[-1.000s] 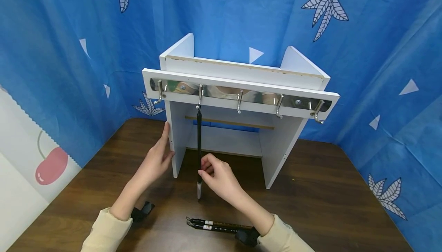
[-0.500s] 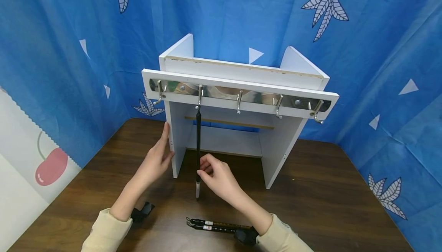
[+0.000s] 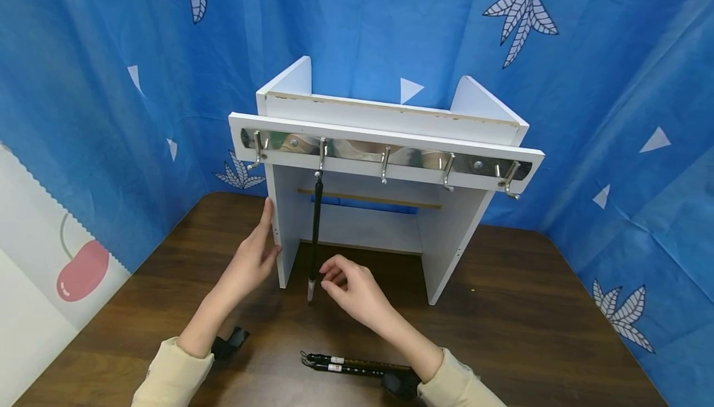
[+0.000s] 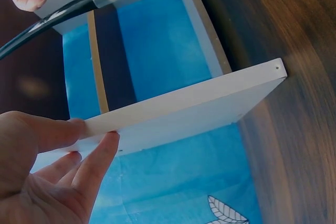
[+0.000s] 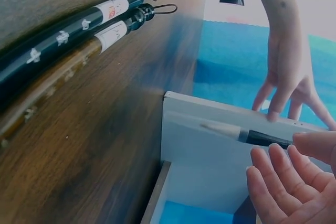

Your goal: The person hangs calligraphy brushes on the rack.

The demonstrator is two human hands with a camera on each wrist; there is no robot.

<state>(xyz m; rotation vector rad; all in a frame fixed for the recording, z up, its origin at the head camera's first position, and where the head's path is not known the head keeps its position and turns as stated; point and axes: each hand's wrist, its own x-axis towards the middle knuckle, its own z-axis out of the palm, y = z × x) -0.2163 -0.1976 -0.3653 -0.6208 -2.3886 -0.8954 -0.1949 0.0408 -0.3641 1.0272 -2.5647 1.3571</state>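
Observation:
A black calligraphy brush [image 3: 316, 221] with a pale tip hangs tip down from the second hook from the left [image 3: 321, 156] on a white hook rail. It swings slightly aslant, its lower end leaning left. My right hand [image 3: 356, 288] is just right of the brush's lower part, fingers loosely bent and nothing between them. In the right wrist view, thumb and fingers lie apart beside the brush handle [image 5: 265, 139]. My left hand [image 4: 52, 169] grips the front edge of the white shelf's left side panel [image 4: 184, 95], thumb on one face and fingers on the other.
Two more brushes [image 5: 68, 38] with hanging loops lie side by side on the dark wooden table [image 3: 519, 320], near the right forearm. Other metal hooks [image 3: 385, 165] line the rail. A blue curtain [image 3: 362, 23] hangs behind the shelf.
My right hand has let go of the brush, its fingers parting slightly. The brush's lower end has swung left and away. My left hand stays on the panel.

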